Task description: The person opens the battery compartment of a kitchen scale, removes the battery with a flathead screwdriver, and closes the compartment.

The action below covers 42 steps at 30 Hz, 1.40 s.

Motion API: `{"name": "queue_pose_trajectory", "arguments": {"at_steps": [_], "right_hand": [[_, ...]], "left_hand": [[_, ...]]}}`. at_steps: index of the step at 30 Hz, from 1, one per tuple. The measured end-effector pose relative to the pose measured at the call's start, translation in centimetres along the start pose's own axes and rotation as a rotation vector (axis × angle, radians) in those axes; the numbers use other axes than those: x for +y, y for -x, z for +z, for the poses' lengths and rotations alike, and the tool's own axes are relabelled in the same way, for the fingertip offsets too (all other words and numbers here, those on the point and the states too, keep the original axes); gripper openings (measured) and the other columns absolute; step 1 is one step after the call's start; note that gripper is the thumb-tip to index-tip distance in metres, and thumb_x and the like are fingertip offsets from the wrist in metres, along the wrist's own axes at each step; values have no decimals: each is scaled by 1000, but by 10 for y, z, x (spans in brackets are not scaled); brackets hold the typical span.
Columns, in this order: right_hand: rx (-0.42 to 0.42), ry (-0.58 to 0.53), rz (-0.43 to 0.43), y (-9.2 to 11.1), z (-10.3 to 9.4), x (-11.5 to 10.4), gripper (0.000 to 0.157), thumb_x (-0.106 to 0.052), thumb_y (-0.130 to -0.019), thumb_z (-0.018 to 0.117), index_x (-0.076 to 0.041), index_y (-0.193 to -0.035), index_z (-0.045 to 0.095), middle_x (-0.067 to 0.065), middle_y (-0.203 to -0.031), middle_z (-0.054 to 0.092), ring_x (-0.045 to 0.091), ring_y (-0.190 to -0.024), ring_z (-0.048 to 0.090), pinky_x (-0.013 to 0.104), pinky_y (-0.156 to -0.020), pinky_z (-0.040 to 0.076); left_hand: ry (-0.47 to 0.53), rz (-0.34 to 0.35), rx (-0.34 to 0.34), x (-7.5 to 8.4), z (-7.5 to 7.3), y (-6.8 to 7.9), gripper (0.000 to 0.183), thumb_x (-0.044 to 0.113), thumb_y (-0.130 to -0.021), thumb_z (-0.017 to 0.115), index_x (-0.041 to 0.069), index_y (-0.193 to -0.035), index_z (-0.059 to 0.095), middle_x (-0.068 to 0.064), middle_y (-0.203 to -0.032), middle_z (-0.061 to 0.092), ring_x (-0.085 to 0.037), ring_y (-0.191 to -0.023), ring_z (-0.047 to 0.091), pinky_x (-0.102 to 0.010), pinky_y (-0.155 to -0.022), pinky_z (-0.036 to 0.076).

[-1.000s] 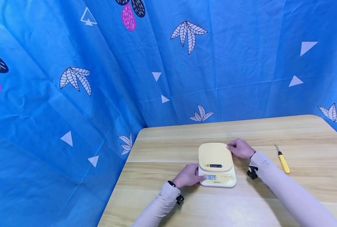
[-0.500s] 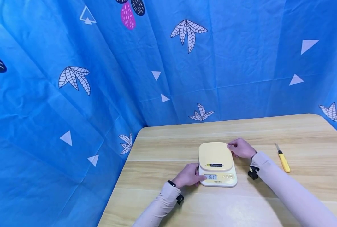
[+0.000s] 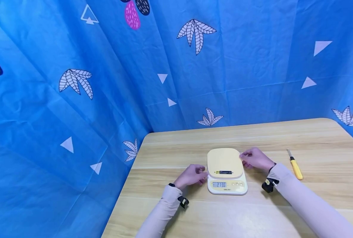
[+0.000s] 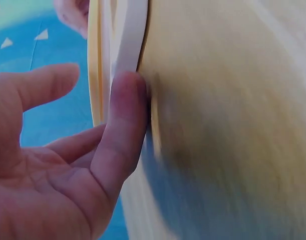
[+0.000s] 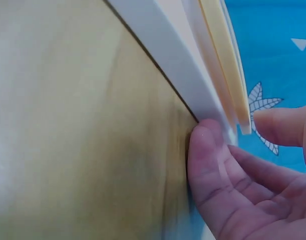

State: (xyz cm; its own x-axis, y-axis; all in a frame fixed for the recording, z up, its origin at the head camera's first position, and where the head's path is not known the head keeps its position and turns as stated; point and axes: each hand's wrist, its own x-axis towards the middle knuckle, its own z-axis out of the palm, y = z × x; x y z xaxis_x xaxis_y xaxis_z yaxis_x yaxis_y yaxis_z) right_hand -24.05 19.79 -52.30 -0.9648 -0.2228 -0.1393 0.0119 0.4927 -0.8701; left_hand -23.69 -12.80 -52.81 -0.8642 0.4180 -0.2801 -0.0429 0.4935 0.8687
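A kitchen scale (image 3: 224, 162) lies flat on the wooden table, with a pale yellow weighing plate over a white base. Digits with a minus sign light up its display (image 3: 219, 184). At its left side is my left hand (image 3: 191, 175); in the left wrist view a fingertip (image 4: 127, 92) meets the white base's edge, while the thumb stands away from the plate. My right hand (image 3: 256, 158) is by the far right corner. From the right wrist, a fingertip (image 5: 205, 137) shows against the base, the thumb (image 5: 278, 126) just off the plate's rim.
A screwdriver (image 3: 296, 168) with a yellow handle lies on the table to the right, beyond my right forearm. The table (image 3: 170, 152) meets a blue patterned curtain (image 3: 251, 66) along its back and left edges.
My left hand has lifted its thumb off the display and shifted back and left. The right hand has eased slightly outward from the plate's corner. The display reading has turned from positive to negative.
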Motion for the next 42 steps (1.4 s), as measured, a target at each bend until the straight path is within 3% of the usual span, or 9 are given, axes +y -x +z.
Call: {"name": "queue_pose_trajectory", "arguments": {"at_steps": [4, 8, 19, 30, 42], "right_hand": [[2, -51, 57, 7, 2, -1, 40, -16, -105, 56, 19, -125, 58, 20, -92, 72, 21, -78, 69, 33, -66, 65], [8, -101, 96, 11, 4, 1, 37, -16, -104, 58, 17, -121, 60, 18, -92, 71, 20, -77, 68, 31, -65, 64], [-5, -179, 108, 17, 9, 1, 30, -15, -103, 60, 13, -114, 61, 12, -87, 68, 19, -76, 65, 30, -64, 64], [-8, -225, 125, 14, 11, 2, 30, -13, -102, 61, 14, -115, 61, 8, -84, 67, 16, -73, 64, 26, -63, 63], [-50, -252, 109, 12, 10, 6, 29, -12, -103, 59, 15, -114, 61, 4, -78, 65, 11, -67, 60, 21, -57, 57]], "left_hand": [[127, -11, 33, -5, -4, -12, 51, 20, -97, 71, -9, -137, 57, -17, -111, 73, -18, -84, 72, -29, -76, 67], [202, -24, 56, -5, -4, -21, 45, 17, -97, 71, -8, -133, 60, -17, -111, 73, -16, -81, 72, -27, -75, 67], [214, -33, 85, -1, -2, -36, 37, 17, -97, 70, -4, -127, 64, -13, -105, 72, -14, -77, 70, -25, -69, 66], [254, -46, 144, 1, 3, -39, 28, 12, -96, 70, -2, -120, 67, -9, -97, 72, -14, -76, 68, -21, -61, 63], [276, -90, 203, 5, 11, -40, 31, 10, -97, 68, -5, -123, 66, -6, -91, 66, -12, -72, 62, -17, -57, 59]]}}
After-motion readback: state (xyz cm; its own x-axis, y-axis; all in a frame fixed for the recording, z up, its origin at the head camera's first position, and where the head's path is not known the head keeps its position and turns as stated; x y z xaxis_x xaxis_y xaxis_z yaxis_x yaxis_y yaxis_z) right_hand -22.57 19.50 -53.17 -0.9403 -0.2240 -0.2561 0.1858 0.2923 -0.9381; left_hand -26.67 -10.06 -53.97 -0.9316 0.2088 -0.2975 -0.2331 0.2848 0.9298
